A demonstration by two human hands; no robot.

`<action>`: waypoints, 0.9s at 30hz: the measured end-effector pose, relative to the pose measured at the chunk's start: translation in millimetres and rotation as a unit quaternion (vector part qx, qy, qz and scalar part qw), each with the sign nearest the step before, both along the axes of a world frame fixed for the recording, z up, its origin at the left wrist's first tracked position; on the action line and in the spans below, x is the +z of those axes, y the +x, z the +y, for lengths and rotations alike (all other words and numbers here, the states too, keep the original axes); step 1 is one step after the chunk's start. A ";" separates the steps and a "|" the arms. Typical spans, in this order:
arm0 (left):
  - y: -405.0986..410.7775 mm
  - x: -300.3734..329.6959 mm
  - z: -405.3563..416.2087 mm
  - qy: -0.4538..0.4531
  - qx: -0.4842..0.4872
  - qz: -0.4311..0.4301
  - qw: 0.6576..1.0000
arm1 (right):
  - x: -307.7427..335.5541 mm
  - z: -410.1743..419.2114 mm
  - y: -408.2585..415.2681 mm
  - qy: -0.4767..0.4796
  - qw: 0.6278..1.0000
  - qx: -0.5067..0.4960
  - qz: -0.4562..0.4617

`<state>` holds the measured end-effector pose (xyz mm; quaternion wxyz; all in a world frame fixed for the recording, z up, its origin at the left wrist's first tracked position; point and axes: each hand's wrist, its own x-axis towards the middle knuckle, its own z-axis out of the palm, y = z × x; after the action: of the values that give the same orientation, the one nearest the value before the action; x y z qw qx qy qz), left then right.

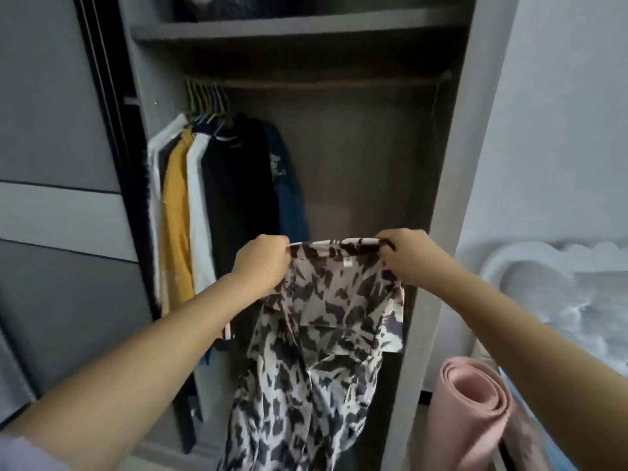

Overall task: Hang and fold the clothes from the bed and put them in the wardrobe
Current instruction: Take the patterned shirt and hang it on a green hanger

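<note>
A white garment with dark blotchy print (316,334) hangs down in front of the open wardrobe (445,198). My left hand (261,263) grips its top edge on the left, and my right hand (407,256) grips the top edge on the right, so the edge is stretched between them. A small label shows just below that edge. Behind the garment, the wardrobe rail (326,83) runs across, with several hung clothes (217,205) bunched at its left end on light hangers. The right part of the rail is bare.
A shelf (299,28) with dark items sits above the rail. A grey sliding door (57,198) stands at the left. A rolled pink mat (475,402) leans at the lower right, beside a white headboard (550,266) of the bed.
</note>
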<state>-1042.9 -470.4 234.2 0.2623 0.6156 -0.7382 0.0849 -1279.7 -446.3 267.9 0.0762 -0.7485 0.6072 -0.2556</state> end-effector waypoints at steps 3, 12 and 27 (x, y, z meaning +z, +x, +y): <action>23.0 12.8 -53.2 -0.033 0.015 -0.036 0.999 | 18.6 -50.4 17.3 0.001 0.999 0.023 0.047; 79.0 0.4 -184.9 0.069 -0.027 0.197 0.978 | 27.9 -148.7 62.4 0.168 0.968 0.026 0.187; 11.0 71.5 -313.9 0.128 -0.336 0.017 0.933 | 126.1 -275.3 -29.3 -0.158 0.906 -0.379 0.105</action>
<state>-1031.9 -784.3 305.6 0.2070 0.3614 -0.9020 -0.1138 -1308.9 -721.6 394.0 -0.2099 -0.4867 0.8013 -0.2774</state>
